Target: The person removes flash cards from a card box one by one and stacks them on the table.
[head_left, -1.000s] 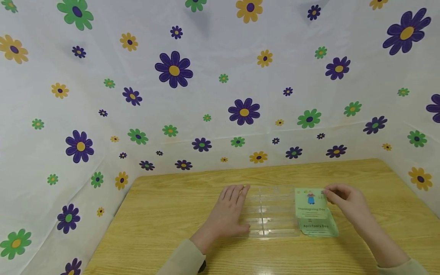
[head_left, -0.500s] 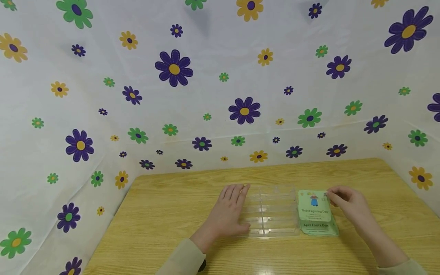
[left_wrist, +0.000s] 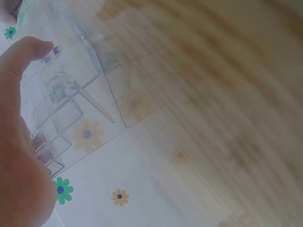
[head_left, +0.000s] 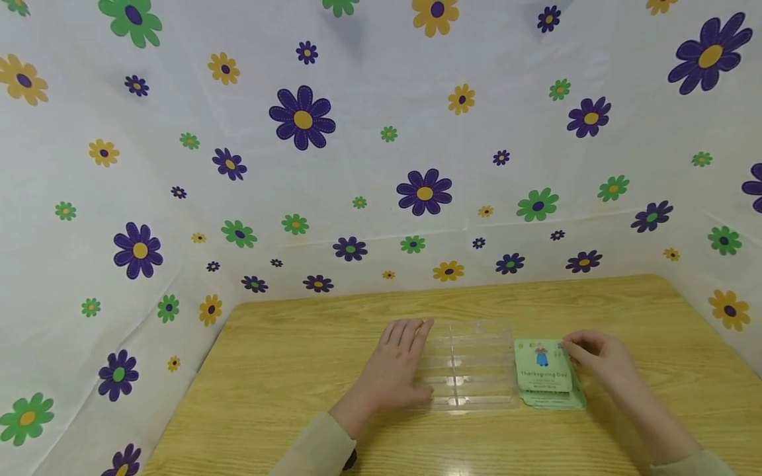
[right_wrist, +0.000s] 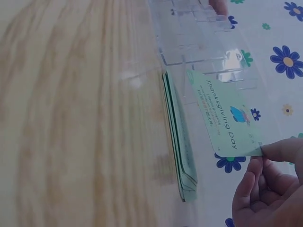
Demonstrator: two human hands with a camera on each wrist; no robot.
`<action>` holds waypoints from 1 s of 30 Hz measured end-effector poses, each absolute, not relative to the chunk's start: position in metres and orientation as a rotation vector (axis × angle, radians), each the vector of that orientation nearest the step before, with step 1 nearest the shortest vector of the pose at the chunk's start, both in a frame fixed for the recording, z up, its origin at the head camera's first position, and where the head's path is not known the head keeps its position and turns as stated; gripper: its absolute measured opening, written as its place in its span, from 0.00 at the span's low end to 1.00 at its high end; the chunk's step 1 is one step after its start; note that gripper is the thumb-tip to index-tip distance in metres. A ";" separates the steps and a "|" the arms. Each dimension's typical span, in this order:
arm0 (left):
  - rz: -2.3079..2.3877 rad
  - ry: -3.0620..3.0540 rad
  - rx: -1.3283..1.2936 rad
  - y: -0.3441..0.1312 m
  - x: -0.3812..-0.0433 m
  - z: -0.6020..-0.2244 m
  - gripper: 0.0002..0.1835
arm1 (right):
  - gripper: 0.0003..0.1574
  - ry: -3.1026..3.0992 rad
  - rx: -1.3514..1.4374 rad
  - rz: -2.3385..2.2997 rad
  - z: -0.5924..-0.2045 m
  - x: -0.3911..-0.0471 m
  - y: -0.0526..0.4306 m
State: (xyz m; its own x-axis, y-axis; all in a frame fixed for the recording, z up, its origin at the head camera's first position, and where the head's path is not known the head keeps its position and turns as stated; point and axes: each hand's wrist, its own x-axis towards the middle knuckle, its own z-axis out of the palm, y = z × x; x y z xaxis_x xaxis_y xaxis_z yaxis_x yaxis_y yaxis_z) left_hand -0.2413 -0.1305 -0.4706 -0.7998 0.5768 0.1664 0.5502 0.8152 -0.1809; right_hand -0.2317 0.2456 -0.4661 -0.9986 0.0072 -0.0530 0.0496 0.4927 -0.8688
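My left hand (head_left: 389, 370) rests with extended fingers over the left part of a clear plastic compartment tray (head_left: 483, 362); the thumb lies at the tray's near side. In the left wrist view the thumb (left_wrist: 21, 54) overlaps the tray's transparent walls (left_wrist: 87, 99). My right hand (head_left: 601, 360) pinches a pale green "Thanksgiving Day" card (head_left: 543, 378) by its far right corner between thumb and fingers. The right wrist view shows this card (right_wrist: 225, 116) tilted, raised above a stack of green cards (right_wrist: 176, 137) on the table. Most of the stack's top is hidden in the head view.
The tray and the stack stand side by side on a wood-grain table (head_left: 286, 383). A white cloth (head_left: 369, 172) printed with purple, green and yellow flowers rises behind the table and along both sides.
The Thanksgiving Day card first moved right, then came nearer with my right hand, and it now covers the "April Fool's Day" lettering on the stack. My left hand stays in place.
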 end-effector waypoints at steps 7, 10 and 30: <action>0.177 -2.780 -0.877 -0.130 -0.241 -0.471 0.64 | 0.20 2.738 0.032 -1.473 -0.472 -0.235 0.247; 0.184 -2.769 -0.878 -0.130 -0.241 -0.471 0.64 | 0.19 2.745 0.019 -1.457 -0.474 -0.237 0.248; 0.162 -2.724 -0.888 -0.131 -0.240 -0.471 0.64 | 0.17 2.808 0.011 -1.326 -0.476 -0.237 0.252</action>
State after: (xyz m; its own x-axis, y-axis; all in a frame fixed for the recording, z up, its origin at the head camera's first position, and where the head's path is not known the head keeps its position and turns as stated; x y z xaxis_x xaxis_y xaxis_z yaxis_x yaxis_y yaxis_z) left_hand -0.2404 -0.1307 -0.4711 -0.7751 0.5921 0.2204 0.5618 0.8056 -0.1884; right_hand -0.2373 0.2516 -0.4763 -0.9993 -0.0092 -0.0355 0.0216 0.6353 -0.7719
